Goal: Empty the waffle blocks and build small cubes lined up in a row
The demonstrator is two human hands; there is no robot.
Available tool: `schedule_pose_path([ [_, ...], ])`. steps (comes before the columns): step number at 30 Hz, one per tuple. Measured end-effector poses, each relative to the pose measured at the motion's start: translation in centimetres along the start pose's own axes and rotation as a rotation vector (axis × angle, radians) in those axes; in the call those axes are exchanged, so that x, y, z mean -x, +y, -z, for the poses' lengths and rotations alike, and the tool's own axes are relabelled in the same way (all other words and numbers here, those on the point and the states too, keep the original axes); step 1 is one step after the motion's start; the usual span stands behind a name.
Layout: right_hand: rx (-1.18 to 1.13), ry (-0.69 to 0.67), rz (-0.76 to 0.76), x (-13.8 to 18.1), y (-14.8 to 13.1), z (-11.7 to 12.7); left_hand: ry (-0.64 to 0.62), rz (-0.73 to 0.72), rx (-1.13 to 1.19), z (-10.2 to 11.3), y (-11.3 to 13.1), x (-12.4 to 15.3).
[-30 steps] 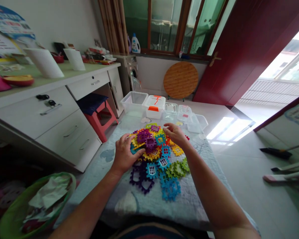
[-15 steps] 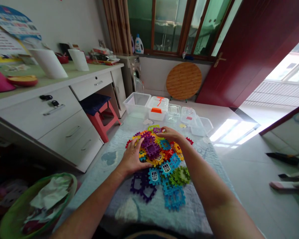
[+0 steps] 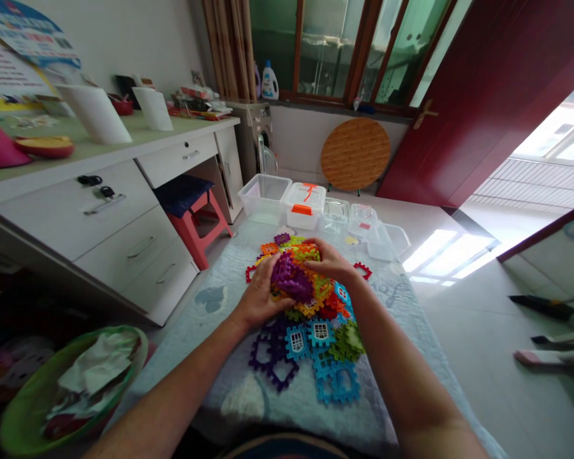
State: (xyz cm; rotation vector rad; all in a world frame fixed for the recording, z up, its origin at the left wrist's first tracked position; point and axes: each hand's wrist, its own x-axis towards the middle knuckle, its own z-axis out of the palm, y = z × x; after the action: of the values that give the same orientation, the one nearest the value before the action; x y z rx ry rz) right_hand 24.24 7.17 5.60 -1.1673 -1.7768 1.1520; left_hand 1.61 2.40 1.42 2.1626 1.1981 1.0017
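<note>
Between my two hands is a bunch of plastic building pieces with notched edges, purple ones (image 3: 291, 277) on the left and orange and lime ones above. My left hand (image 3: 259, 298) is curled round the purple pieces. My right hand (image 3: 331, 262) closes on the bunch from the far right side, its fingers partly hidden. Beneath lie more yellow, red and orange pieces. Nearer to me are blue pieces (image 3: 335, 376) with white window grilles, a green stack (image 3: 348, 343) and dark purple frames (image 3: 273, 357).
The pieces lie on a cloth-covered table (image 3: 220, 376). Along its far edge stand a clear plastic bin (image 3: 264, 194), a lidded box (image 3: 304, 207) with an orange latch and several clear containers. A red stool (image 3: 196, 229) and a green basket (image 3: 19, 414) are at the left.
My hands have drawn closer together and gathered pieces between them. The purple pieces have lifted and tilted. Some pieces in the pile have shifted, and a window piece has turned upright.
</note>
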Motion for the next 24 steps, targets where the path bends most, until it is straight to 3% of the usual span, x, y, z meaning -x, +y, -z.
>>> schedule_pose_path([
  [5,0.155,0.031,0.159,1.6,-2.3,-1.3,0.053,0.090,0.010,1.0,-0.7,0.1],
  [10,0.464,0.019,0.363,3.1,-4.0,-3.7,0.103,0.214,0.048,2.3,-1.2,0.2],
  [15,0.815,-0.068,0.439,4.8,-5.0,-4.8,0.194,0.445,0.461,2.7,-0.2,0.0],
  [18,0.908,-0.089,0.424,6.3,-4.9,-4.1,0.232,0.556,0.688,2.7,-0.3,0.1],
  [24,0.758,0.016,0.265,9.3,-2.7,0.0,0.416,0.555,0.728,3.1,-1.7,0.7],
])
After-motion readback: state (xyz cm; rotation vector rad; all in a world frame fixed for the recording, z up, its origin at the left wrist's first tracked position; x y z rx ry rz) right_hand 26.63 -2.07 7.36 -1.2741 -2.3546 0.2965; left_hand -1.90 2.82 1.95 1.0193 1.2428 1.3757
